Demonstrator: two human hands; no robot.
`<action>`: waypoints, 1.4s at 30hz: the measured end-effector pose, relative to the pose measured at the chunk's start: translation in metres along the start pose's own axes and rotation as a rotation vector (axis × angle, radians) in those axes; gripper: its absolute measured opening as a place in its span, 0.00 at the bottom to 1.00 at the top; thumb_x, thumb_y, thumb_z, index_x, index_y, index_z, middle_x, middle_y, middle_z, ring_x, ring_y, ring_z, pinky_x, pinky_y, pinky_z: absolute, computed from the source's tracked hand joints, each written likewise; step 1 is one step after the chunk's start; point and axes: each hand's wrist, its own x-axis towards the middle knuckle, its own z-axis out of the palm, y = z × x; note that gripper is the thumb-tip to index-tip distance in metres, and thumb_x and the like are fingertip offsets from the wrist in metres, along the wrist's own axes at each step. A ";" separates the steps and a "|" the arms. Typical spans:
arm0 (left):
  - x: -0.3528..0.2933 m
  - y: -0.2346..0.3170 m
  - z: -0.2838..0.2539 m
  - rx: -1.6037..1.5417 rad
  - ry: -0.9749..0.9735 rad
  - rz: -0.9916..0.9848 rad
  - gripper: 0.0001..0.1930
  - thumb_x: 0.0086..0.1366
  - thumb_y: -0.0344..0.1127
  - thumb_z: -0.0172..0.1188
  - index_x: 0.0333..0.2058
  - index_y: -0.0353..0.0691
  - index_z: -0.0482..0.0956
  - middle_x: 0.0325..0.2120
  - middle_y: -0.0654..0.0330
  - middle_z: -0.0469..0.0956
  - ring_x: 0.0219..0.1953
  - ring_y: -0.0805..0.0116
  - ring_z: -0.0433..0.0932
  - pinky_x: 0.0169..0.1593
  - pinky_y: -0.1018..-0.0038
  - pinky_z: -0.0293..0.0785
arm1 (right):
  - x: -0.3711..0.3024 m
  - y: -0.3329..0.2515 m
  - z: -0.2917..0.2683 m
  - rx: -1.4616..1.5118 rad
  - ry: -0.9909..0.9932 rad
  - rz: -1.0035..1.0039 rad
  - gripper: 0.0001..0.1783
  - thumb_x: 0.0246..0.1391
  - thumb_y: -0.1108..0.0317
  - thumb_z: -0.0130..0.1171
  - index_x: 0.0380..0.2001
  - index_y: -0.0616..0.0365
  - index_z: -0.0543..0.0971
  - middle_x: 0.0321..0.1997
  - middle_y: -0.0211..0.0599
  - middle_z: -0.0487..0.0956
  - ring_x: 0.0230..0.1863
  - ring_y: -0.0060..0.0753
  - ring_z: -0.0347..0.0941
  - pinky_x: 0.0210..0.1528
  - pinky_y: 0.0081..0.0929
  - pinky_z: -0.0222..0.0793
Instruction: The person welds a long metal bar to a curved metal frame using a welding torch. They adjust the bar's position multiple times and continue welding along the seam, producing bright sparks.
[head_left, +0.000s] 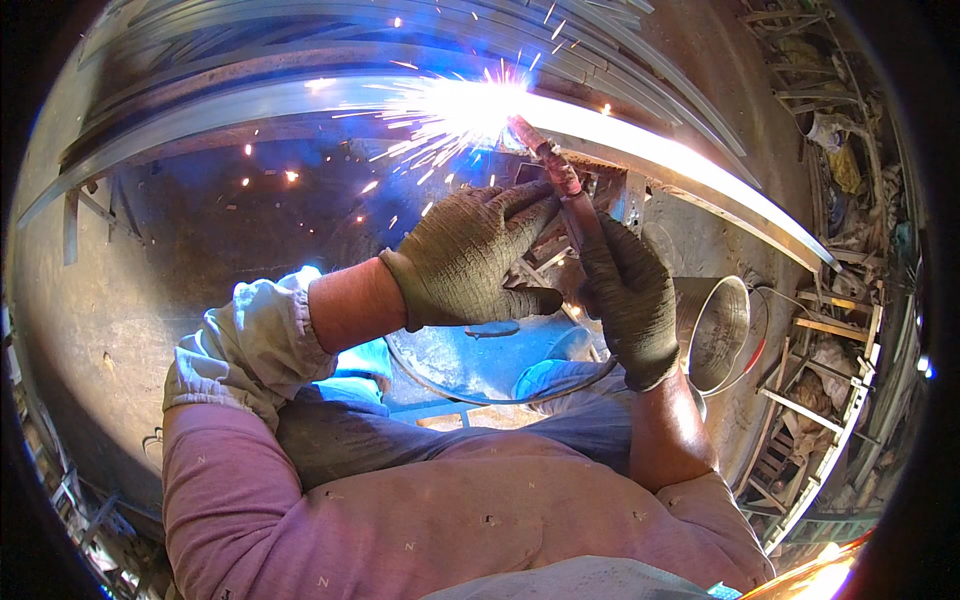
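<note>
The right hand (630,295), in a dark, dusty work glove, is wrapped around the handle of a welding torch (562,175), its fingers running up along the shaft. The torch slants up and to the left from that grip, and its tip meets a long metal bar (230,108) that crosses the upper part of the view, bent into an arc by the lens. At the tip a white glare (470,100) hides the joint itself, and sparks spray from it, mostly to the left and downward. The left hand (475,245), gloved likewise, lies just left of the torch with its fingers stretched toward the shaft and its thumb held apart, pointing at the right hand; whether it grips or merely steadies the torch, I cannot tell. Beyond the bar lie more long metal lengths (640,75), side by side. A dark cable (490,398) loops below the hands, in front of the person's jeans (350,440). A metal bucket (690,300) sits tilted just beside the right hand in the view, its mouth turned rightward. Farther right, a pale frame (838,450) stands among cluttered scraps, and bare floor (100,350) spreads on the left.
</note>
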 end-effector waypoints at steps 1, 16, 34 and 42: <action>-0.001 0.000 -0.001 0.014 -0.002 -0.001 0.55 0.61 0.57 0.80 0.78 0.32 0.65 0.69 0.39 0.75 0.62 0.38 0.82 0.66 0.50 0.78 | 0.000 -0.001 0.000 -0.004 0.000 -0.004 0.25 0.79 0.55 0.66 0.70 0.55 0.83 0.37 0.28 0.87 0.31 0.14 0.75 0.35 0.21 0.76; -0.003 0.002 0.000 0.135 -0.015 0.009 0.57 0.62 0.69 0.76 0.78 0.36 0.66 0.70 0.43 0.74 0.64 0.39 0.80 0.65 0.50 0.79 | 0.001 0.001 0.000 -0.024 -0.020 -0.002 0.24 0.79 0.58 0.65 0.70 0.56 0.83 0.38 0.28 0.87 0.31 0.14 0.75 0.35 0.22 0.76; -0.003 0.004 -0.002 0.061 -0.027 -0.019 0.54 0.62 0.65 0.78 0.76 0.36 0.70 0.69 0.44 0.76 0.60 0.39 0.83 0.65 0.50 0.78 | -0.002 -0.003 0.001 -0.029 -0.012 0.045 0.24 0.79 0.55 0.65 0.70 0.54 0.83 0.35 0.25 0.83 0.31 0.15 0.73 0.34 0.22 0.74; -0.003 0.002 0.000 0.119 -0.039 -0.006 0.54 0.61 0.66 0.78 0.76 0.36 0.70 0.70 0.44 0.75 0.61 0.39 0.82 0.65 0.50 0.78 | 0.000 0.002 0.000 -0.036 -0.024 -0.012 0.24 0.79 0.55 0.65 0.70 0.55 0.83 0.36 0.28 0.85 0.31 0.15 0.75 0.35 0.22 0.75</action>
